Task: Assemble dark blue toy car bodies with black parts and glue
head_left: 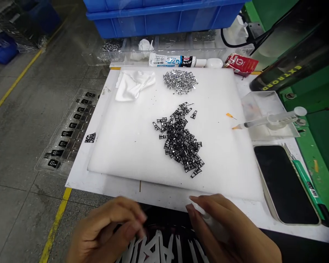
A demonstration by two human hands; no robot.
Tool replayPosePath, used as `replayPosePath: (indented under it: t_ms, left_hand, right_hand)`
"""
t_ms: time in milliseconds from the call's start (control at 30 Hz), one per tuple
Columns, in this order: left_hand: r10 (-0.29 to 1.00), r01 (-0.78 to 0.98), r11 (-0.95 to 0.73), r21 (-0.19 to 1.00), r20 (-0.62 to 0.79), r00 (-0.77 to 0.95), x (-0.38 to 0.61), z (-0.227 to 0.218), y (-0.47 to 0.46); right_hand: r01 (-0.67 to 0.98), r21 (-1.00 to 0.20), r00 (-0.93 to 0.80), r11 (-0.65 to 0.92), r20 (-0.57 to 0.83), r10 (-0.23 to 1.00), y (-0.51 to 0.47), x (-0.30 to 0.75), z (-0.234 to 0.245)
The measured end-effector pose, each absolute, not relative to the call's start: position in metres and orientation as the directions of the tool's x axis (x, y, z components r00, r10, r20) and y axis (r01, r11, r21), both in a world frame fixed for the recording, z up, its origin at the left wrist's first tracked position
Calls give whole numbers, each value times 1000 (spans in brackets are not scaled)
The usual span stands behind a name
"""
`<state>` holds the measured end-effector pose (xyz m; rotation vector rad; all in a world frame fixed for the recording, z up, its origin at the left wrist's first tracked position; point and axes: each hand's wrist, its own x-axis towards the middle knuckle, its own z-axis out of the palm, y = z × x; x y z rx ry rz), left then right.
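My left hand (109, 228) is raised in front of the table's near edge, slightly blurred. Its fingers are bent with a gap to the thumb, and nothing shows between them. To its right, my right hand (227, 228) is closed around a white thing (218, 228); the fingers cover most of it, so its kind is unclear. Beyond both hands, a heap of small black-framed pieces (181, 140) lies on a white foam sheet (120, 146). A pile of small shiny metal pins (180, 81) is farther back, beside a folded white cloth (133, 84).
An orange-tipped syringe (268, 120) rests across a clear tray (279, 135). A phone (286, 182) and green cutter (308, 186) lie at right. Behind are a glue tube (171, 60), red box (240, 65) and blue bin (164, 20). Trays of black parts (67, 133) sit left, below.
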<state>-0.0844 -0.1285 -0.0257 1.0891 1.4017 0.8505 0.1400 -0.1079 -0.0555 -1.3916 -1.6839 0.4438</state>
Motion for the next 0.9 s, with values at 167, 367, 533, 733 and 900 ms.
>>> replayPosePath:
  t_ms: [167, 367, 533, 733, 900]
  left_hand:
    - [995, -85, 94, 992, -97, -27, -18, -14, -90]
    - [985, -182, 119, 976, -92, 148, -11, -17, -76]
    - [988, -193, -39, 980, 66, 136, -9, -21, -72]
    - [978, -139, -168, 976, 183, 98, -7, -24, -69]
    - [973, -154, -196, 968, 212, 92, -7, -24, -68]
  right_hand:
    - [658, -668, -5, 347, 457, 889, -113, 145, -63]
    - [691, -607, -21, 392, 526, 850, -120, 150, -67]
    - [648, -635, -17, 421, 541, 841, -115, 146, -66]
    - [592, -638, -133, 492, 524, 841, -103, 148, -61]
    - [476, -747, -162, 464, 444, 881, -97, 145, -57]
